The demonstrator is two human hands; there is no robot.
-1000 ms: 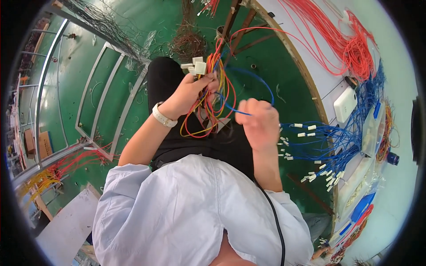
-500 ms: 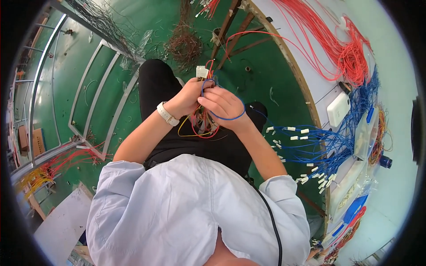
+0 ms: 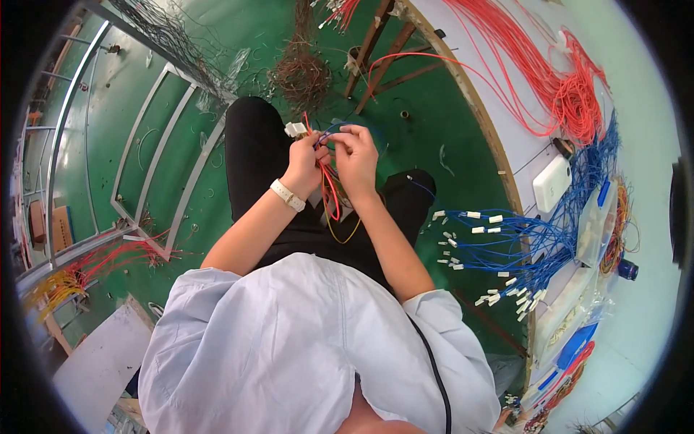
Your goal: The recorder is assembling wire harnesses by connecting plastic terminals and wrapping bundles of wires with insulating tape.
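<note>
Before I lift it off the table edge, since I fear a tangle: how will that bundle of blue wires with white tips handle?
The blue wire bundle will probably be floppy: its strands droop and fan loosely over the table edge. It looks light, being thin wire with small white tips. Loose ends spread apart, so they may snag the red wires beside them.

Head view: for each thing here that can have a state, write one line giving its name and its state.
Left hand: closed on the wire bundle.
Right hand: fingers pinched on a wire at the bundle's top.
Wire bundle: held, red and yellow loops hanging below the hands.
White connector: at the bundle's top, beside the left hand.
Blue wires: spread over the bench edge, white ends dangling.
Red wires: piled loose on the bench.
</note>
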